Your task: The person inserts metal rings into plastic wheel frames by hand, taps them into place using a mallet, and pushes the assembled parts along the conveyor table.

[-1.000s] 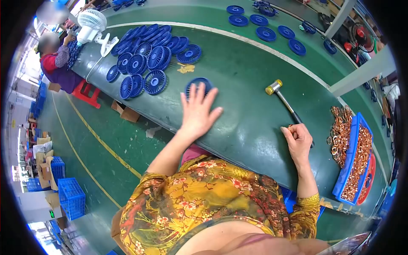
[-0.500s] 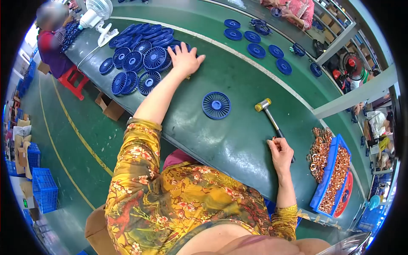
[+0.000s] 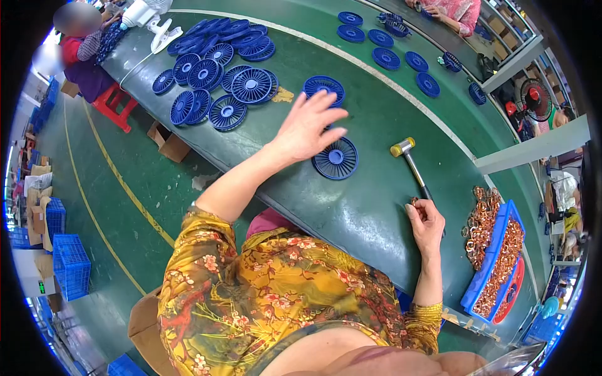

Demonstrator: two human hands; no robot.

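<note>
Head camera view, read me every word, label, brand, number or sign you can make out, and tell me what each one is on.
Readable text: none.
Small green lit patch, far lower left: possibly a sign, too small to read.
Front blue wheel, hammer and blue tray: no lettering I can make out.
White fan: no brand legible.

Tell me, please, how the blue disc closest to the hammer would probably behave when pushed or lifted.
The blue disc is probably stiff, since its rim looks evenly round. It may be light for its size, because open gaps separate its thin spokes. Lying flat on the shiny green table, it would likely slide rather than roll.
</note>
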